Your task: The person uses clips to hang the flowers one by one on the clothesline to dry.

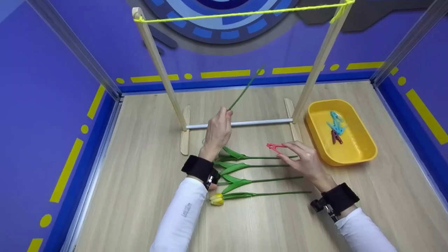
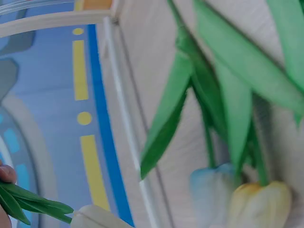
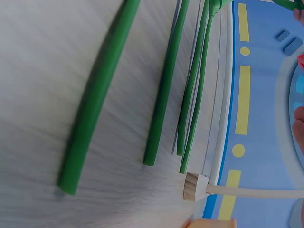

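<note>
Tulip (image 1: 246, 87): above the counter (image 1: 140, 175), long axis slanting far and right
Left hand (image 1: 217, 129): grips the tulip, angled far
Clothespin (image 1: 275, 147): red, pointing left
Right hand (image 1: 308, 161): pinches the clothespin, angled far and left

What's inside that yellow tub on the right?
The yellow tub holds turquoise clips, bunched together, and a dark red clip at their near end. The turquoise ones overlap, so their exact number, and anything covered beneath them, can't be made out.
</note>
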